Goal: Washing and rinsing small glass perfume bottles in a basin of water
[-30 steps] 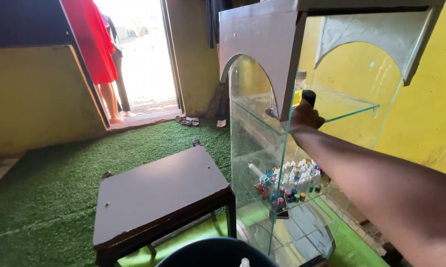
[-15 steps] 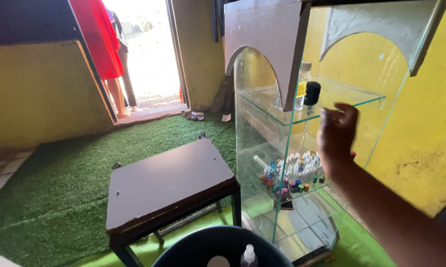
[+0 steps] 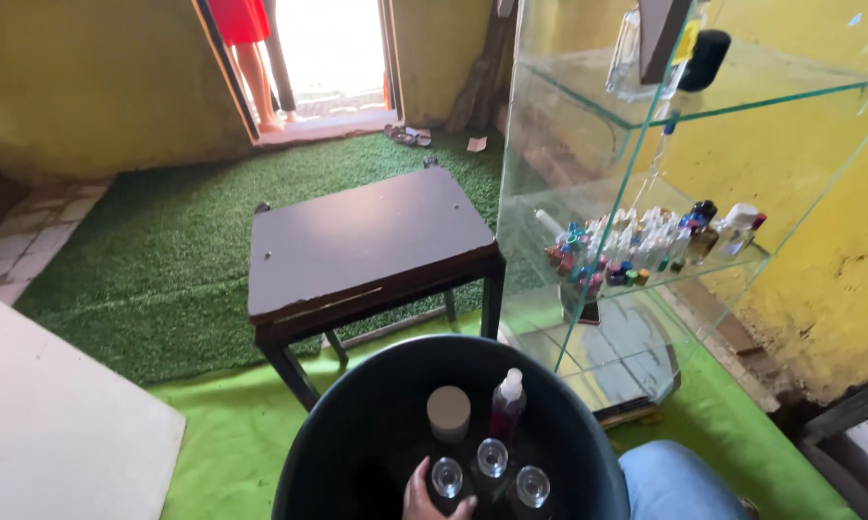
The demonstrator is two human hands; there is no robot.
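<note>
Hand (image 3: 432, 493): one only in view, at the bottom edge inside a dark round bucket (image 3: 357, 424); which hand it is cannot be told with certainty, though it seems the left. The fingers (image 3: 420, 479) are curled beside a clear-capped bottle (image 3: 446, 477), touching or nearly touching it; whether they grip it cannot be told, as most of the hand is cut off by the frame.

Bucket contents: three clear-capped bottles standing upright close together, the other two at centre (image 3: 492, 456) and right (image 3: 532, 485); behind them a pink spray bottle (image 3: 506, 404) with a white top, and a container with a beige round lid (image 3: 448, 412).

Just right of the bucket: a knee in blue jeans (image 3: 679, 480).

Beyond the bucket: a low dark brown counter (image 3: 362, 241), top bare, standing on green artificial turf (image 3: 174, 250).

Right: a glass display cabinet (image 3: 588, 193) against the yellow wall (image 3: 838, 221). Upper shelf holds a clear bottle (image 3: 628, 58) and a black-capped item (image 3: 705, 58); middle shelf holds a crowd of small bottles (image 3: 636, 250) with coloured caps.

Far left: a pale flat board (image 3: 58, 433) lying on the floor. Rear: an open doorway (image 3: 333, 48) with a person in red (image 3: 246, 39) standing at it.
</note>
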